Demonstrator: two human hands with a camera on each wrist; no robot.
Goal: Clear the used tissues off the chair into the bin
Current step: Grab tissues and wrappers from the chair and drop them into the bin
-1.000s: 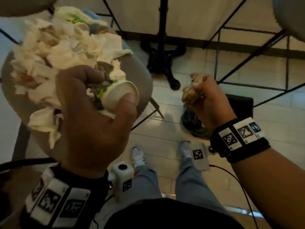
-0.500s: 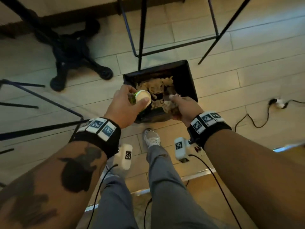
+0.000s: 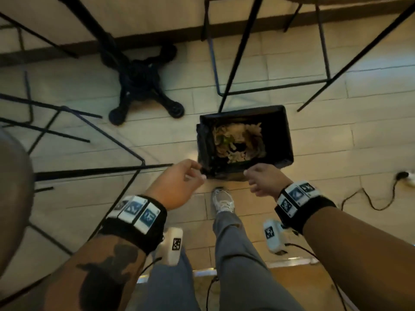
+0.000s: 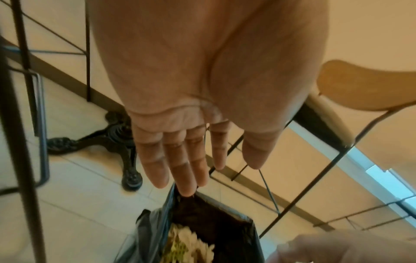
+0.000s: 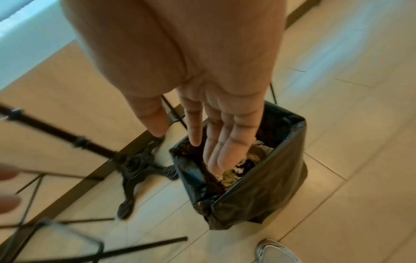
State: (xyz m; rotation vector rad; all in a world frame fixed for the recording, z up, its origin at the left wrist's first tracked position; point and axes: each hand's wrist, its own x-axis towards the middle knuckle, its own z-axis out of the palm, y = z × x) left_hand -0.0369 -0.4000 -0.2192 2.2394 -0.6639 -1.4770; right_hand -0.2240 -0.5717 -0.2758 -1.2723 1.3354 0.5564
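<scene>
A black-lined bin (image 3: 279, 133) stands on the tiled floor, holding crumpled used tissues (image 3: 238, 140) and some green scraps. My left hand (image 3: 198, 171) hovers empty by the bin's near left corner. In the left wrist view its fingers (image 4: 189, 178) are straight above the bin's liner (image 4: 225, 218) and the tissues (image 4: 191, 243). My right hand (image 3: 248, 176) is empty at the near right edge. In the right wrist view its fingers (image 5: 225, 147) point straight down over the bin (image 5: 270, 178) and the tissues (image 5: 234, 175) inside.
A black cast table base (image 3: 143, 86) stands left of the bin. Thin black chair legs (image 3: 235, 52) cross behind it. The grey chair seat (image 3: 13, 187) shows at the left edge. My shoe (image 3: 222, 198) is just below the bin; a cable (image 3: 370, 198) lies at right.
Both hands have let go of their loads: the left dropped the paper cup, the right its tissue wad. Both now hang empty and have drawn back from over the bin.
</scene>
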